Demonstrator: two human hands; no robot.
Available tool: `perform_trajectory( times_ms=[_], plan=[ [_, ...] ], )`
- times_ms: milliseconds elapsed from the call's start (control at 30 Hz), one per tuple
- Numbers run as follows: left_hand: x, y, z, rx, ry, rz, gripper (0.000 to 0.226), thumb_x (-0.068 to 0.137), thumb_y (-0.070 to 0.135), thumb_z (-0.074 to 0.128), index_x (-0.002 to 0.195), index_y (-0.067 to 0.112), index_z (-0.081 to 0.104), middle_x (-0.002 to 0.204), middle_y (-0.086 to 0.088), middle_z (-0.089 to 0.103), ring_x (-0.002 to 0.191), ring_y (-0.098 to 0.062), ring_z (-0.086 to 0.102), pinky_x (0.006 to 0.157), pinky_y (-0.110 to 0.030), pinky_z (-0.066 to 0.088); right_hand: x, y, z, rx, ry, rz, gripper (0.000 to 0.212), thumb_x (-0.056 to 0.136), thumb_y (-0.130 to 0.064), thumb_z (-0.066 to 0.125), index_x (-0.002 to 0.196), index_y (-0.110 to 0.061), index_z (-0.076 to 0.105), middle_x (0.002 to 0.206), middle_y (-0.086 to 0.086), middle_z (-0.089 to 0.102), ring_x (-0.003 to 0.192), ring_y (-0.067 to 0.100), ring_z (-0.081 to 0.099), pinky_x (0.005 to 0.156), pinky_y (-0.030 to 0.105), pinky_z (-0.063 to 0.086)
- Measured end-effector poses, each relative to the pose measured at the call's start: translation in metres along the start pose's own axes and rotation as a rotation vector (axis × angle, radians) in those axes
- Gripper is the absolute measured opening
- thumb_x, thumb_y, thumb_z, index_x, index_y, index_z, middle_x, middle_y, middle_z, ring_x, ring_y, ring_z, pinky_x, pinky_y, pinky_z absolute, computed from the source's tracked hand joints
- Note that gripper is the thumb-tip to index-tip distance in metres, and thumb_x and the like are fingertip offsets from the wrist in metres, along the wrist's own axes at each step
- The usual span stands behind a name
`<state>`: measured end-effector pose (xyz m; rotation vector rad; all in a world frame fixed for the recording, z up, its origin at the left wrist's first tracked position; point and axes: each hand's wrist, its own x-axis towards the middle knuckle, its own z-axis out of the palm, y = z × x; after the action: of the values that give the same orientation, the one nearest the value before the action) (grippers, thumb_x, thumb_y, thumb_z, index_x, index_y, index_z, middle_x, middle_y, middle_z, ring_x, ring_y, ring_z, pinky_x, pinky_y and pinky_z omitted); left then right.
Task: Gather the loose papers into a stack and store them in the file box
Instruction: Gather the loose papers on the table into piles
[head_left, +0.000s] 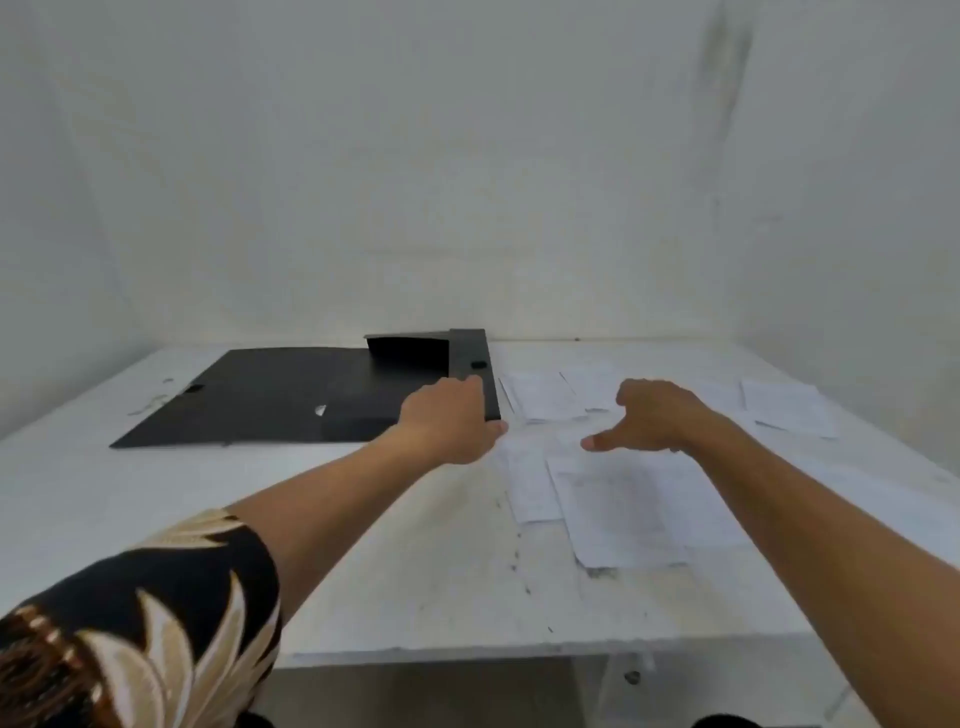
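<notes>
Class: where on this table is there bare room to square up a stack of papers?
Bare: the table's near strip between the file box and front edge, left of the loose papers. Crowded: right half, papers overlapping; back left, the open box.

A white desk (415, 571) is observed set into a corner, its surface marked with dark scuffs and specks. Pale walls (467, 156) are seen behind and to both sides, with a dark vertical smudge (727, 57) noted on the upper right.
</notes>
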<state>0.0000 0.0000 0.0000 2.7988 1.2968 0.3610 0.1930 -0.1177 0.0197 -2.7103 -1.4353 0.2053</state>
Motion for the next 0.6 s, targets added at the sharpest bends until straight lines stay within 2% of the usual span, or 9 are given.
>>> perform_trajectory(
  times_ms=[67, 133, 200, 300, 433, 500, 567, 600],
  plan=[
    [-0.002, 0.015, 0.015, -0.001, -0.05, -0.078, 0.068, 0.086, 0.06, 0.052, 0.133, 0.013, 0.044, 0.126, -0.009, 0.058, 0.107, -0.031, 0.058, 0.074, -0.036, 0.046, -0.006, 0.003, 0.014, -0.029, -0.062, 0.092, 0.111, 0.054, -0.079, 0.068, 0.138, -0.013, 0.04, 0.135, 0.008, 0.054, 0.107, 0.029, 0.059, 0.086, 0.042, 0.055],
    [-0.005, 0.032, 0.034, -0.03, -0.123, -0.147, 0.081, 0.084, 0.061, 0.054, 0.143, 0.01, 0.032, 0.138, -0.013, 0.047, 0.116, -0.035, 0.054, 0.075, -0.038, 0.043, -0.013, 0.007, 0.033, -0.063, -0.116, 0.154, 0.121, 0.047, -0.083, 0.068, 0.141, -0.015, 0.036, 0.135, 0.009, 0.052, 0.109, 0.03, 0.058, 0.087, 0.043, 0.055],
    [-0.004, 0.047, 0.048, -0.077, -0.163, -0.218, 0.088, 0.083, 0.062, 0.055, 0.146, 0.01, 0.024, 0.142, -0.016, 0.041, 0.119, -0.035, 0.051, 0.077, -0.038, 0.042, -0.015, 0.01, 0.048, -0.055, -0.11, 0.168, 0.124, 0.044, -0.084, 0.068, 0.142, -0.016, 0.033, 0.134, 0.01, 0.051, 0.109, 0.029, 0.058, 0.087, 0.043, 0.054],
    [0.001, 0.06, 0.058, -0.106, -0.165, -0.316, 0.086, 0.081, 0.059, 0.06, 0.144, 0.01, 0.027, 0.137, -0.014, 0.043, 0.112, -0.031, 0.054, 0.068, -0.033, 0.039, -0.012, 0.018, 0.056, -0.008, -0.065, 0.167, 0.123, 0.045, -0.084, 0.068, 0.141, -0.015, 0.032, 0.132, 0.01, 0.052, 0.111, 0.029, 0.057, 0.083, 0.038, 0.052],
    [0.005, 0.073, 0.063, -0.181, -0.188, -0.429, 0.085, 0.074, 0.05, 0.072, 0.138, 0.01, 0.032, 0.13, -0.013, 0.04, 0.107, -0.029, 0.052, 0.067, -0.031, 0.04, -0.01, 0.02, 0.063, 0.026, -0.018, 0.137, 0.114, 0.049, -0.078, 0.072, 0.136, -0.014, 0.035, 0.122, 0.004, 0.06, 0.107, 0.027, 0.058, 0.07, 0.035, 0.043],
    [0.007, 0.078, 0.062, -0.226, -0.19, -0.476, 0.086, 0.072, 0.047, 0.077, 0.136, 0.01, 0.033, 0.128, -0.013, 0.038, 0.092, -0.024, 0.053, 0.06, -0.028, 0.04, -0.011, 0.02, 0.063, 0.051, -0.002, 0.128, 0.108, 0.049, -0.077, 0.073, 0.13, -0.013, 0.041, 0.117, 0.004, 0.062, 0.103, 0.027, 0.06, 0.069, 0.034, 0.044],
    [0.008, 0.082, 0.062, -0.24, -0.192, -0.517, 0.085, 0.072, 0.045, 0.078, 0.135, 0.009, 0.034, 0.128, -0.012, 0.039, 0.069, -0.017, 0.042, 0.048, -0.026, 0.031, -0.012, 0.019, 0.064, 0.065, 0.01, 0.123, 0.102, 0.05, -0.075, 0.074, 0.126, -0.013, 0.045, 0.113, 0.003, 0.063, 0.1, 0.026, 0.061, 0.07, 0.034, 0.046],
    [0.009, 0.084, 0.062, -0.229, -0.198, -0.523, 0.084, 0.073, 0.045, 0.078, 0.135, 0.009, 0.035, 0.13, -0.011, 0.04, 0.066, -0.015, 0.036, 0.044, -0.027, 0.026, -0.012, 0.018, 0.064, 0.07, 0.019, 0.119, 0.099, 0.051, -0.074, 0.075, 0.124, -0.013, 0.046, 0.112, 0.003, 0.063, 0.099, 0.026, 0.061, 0.07, 0.034, 0.047]
  ],
)
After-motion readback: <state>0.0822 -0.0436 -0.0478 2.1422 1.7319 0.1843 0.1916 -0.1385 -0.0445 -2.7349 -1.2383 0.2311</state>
